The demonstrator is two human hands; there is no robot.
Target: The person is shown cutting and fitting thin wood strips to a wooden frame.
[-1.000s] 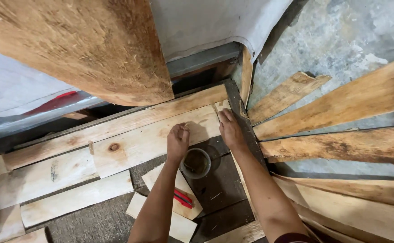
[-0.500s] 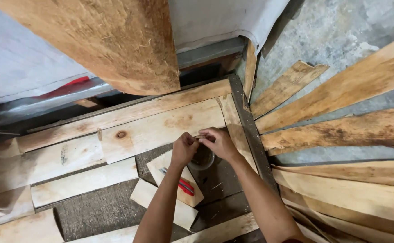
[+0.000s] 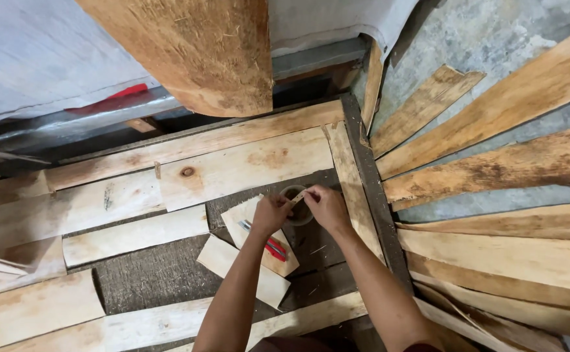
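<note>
Rough-sawn planks cover the surface (image 3: 233, 171), laid side by side over a dark, coarse mat, with more boards (image 3: 513, 98) fanned out on the grey concrete floor to the right and a large bark-edged slab (image 3: 194, 52) overhanging the top of the view. Both hands meet just above a small round container (image 3: 298, 210) that stands on the mat between the planks, close to the narrow upright board (image 3: 350, 182) on its right. The left hand (image 3: 270, 214) and the right hand (image 3: 326, 207) each close thumb and fingers on a short, thin, pale stick-like piece (image 3: 299, 196) held over the container's open mouth; what the piece is cannot be told at this size. Both grips are pinched together on that piece, one at each end. Judged from this pose, the work is fine handling: keep the piece centred over the mouth, keep pressure light so that it does not snap, and keep the container from tipping. Both forearms reach in from the bottom edge, the left rising almost straight, the right angled in from the lower right; the wrists are bent slightly inward. A red-handled tool (image 3: 273, 248) lies on a small offcut (image 3: 259, 234) just beside the left wrist.
</note>
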